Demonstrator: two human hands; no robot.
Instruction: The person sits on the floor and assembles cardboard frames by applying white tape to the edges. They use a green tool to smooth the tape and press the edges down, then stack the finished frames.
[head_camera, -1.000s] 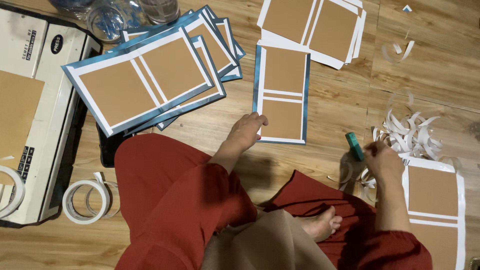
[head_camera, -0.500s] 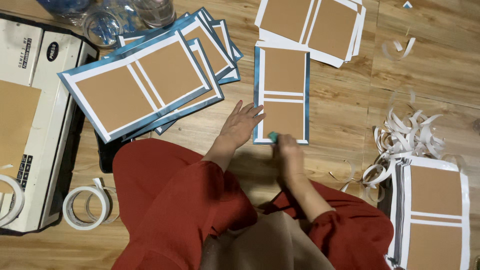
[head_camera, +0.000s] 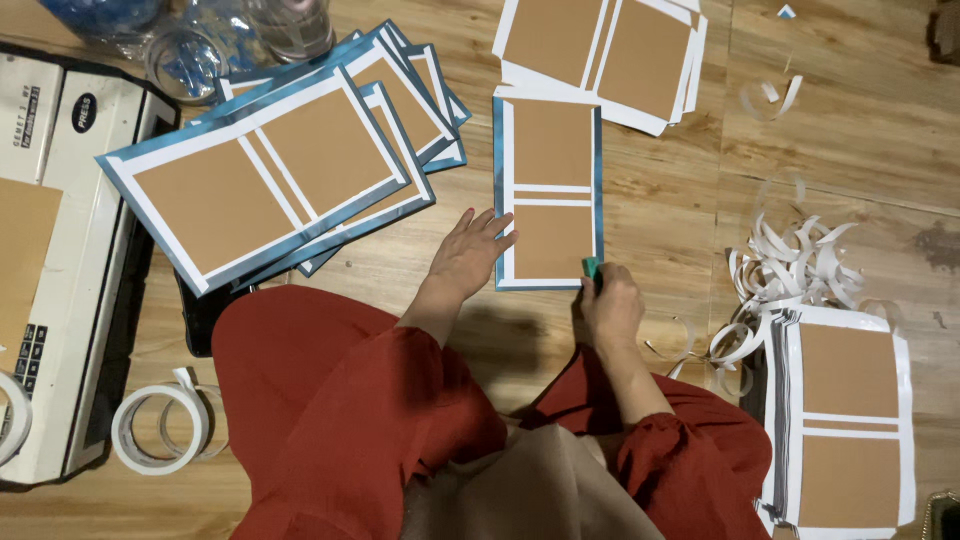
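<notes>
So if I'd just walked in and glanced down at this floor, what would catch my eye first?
Probably the two hands at the centre: the left hand lies flat on the edge of a blue-bordered card with brown panels, while the right hand holds a small green tool at its lower right corner. A fanned stack of similar cards sprawls to the upper left, and curled white paper strips litter the wooden floor on the right.

Home craft spot: wooden floor (head_camera: 800, 150), laminating machine (head_camera: 70, 250), tape rolls (head_camera: 160, 430).
</notes>
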